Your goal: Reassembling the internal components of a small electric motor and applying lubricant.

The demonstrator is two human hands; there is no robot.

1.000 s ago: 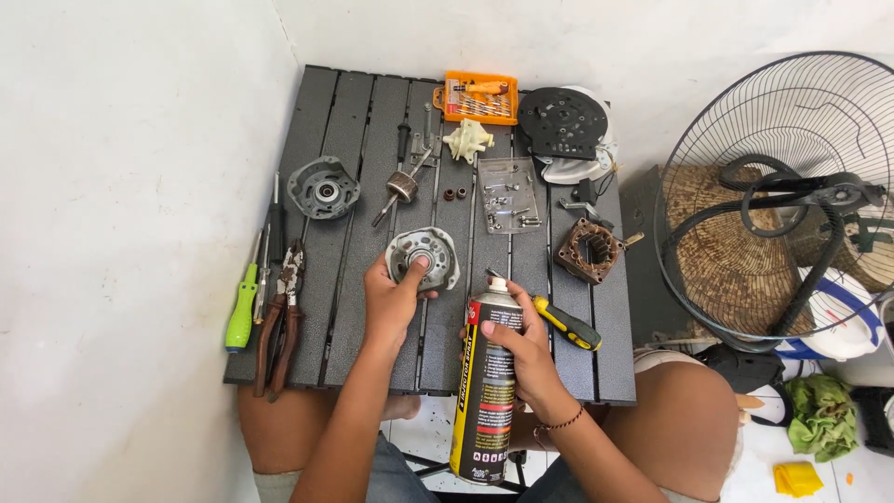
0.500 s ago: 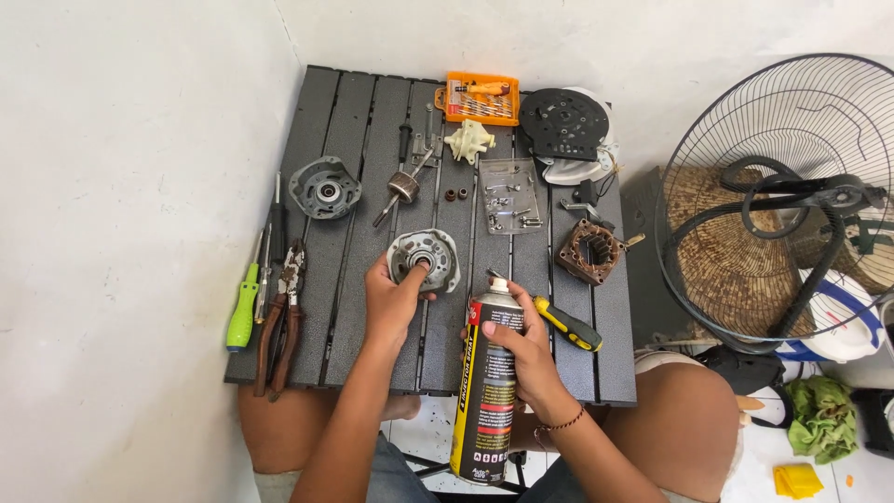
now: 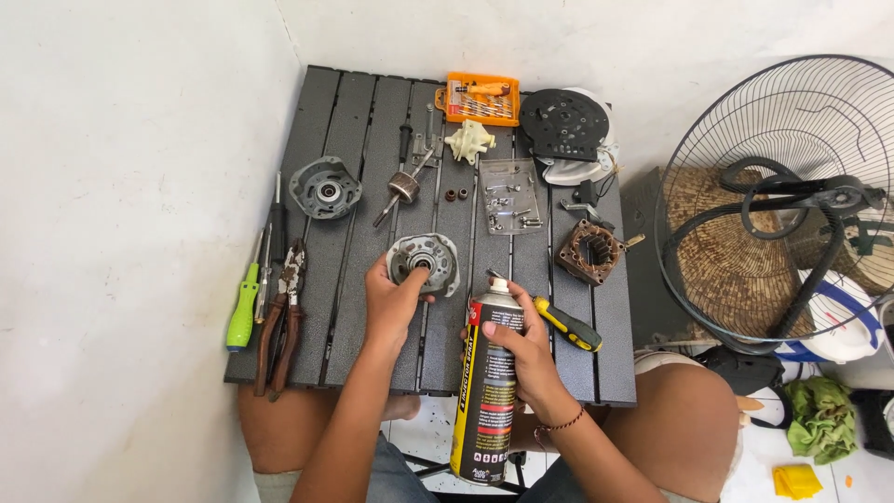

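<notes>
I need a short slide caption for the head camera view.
Left hand steadies a round metal motor cover while right hand holds a spray can upright.

Left of the stator (image 3: 589, 251): screw tray (image 3: 510, 196), rotor (image 3: 402, 188), pliers (image 3: 282, 312), green screwdriver (image 3: 243, 310); right, fan guard (image 3: 782, 200); above, orange bit case (image 3: 482, 99).

A single head-worn camera looks almost straight down from above the seated person onto a dark slatted counter (image 3: 372, 121), close enough that the counter fills the middle of the view. White walls border the left and top. A wire fan guard (image 3: 792, 196) sits at the right edge.
</notes>
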